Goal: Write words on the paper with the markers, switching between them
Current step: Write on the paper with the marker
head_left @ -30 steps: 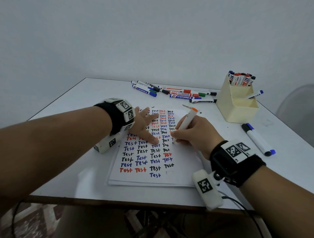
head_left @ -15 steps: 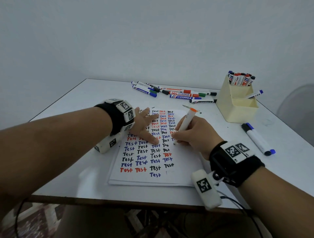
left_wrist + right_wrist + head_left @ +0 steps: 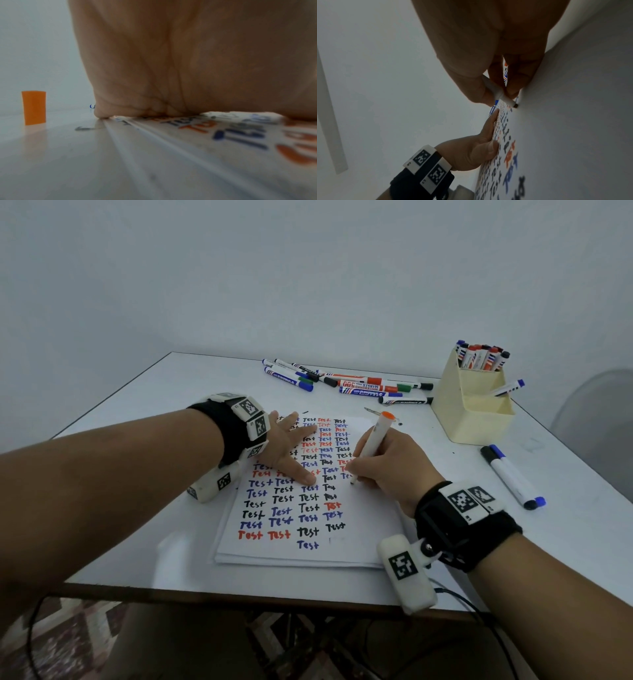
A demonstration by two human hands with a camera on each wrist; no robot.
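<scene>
A white paper [image 3: 363, 529] covered with rows of "Test" in black, blue and red lies mid-table. My right hand [image 3: 387, 463] grips a white marker [image 3: 371, 445] with an orange end, its dark tip [image 3: 516, 106] touching the paper right of the written columns. My left hand [image 3: 287, 451] lies flat on the paper's upper left with straight, spread fingers, pressing the paper [image 3: 573, 135] down. In the left wrist view the palm [image 3: 188, 60] rests on the paper's edge [image 3: 223, 142]. An orange cap [image 3: 33, 107] stands on the table to its left.
Several loose markers [image 3: 359, 385] lie at the table's back edge. A cream holder [image 3: 471, 405] with several markers stands back right. Two markers [image 3: 512, 475] lie to the right of my right hand. The table's front edge [image 3: 239, 594] is close below the paper.
The marker tip has shifted slightly down and right on the paper with my right hand. My left hand has stayed in place.
</scene>
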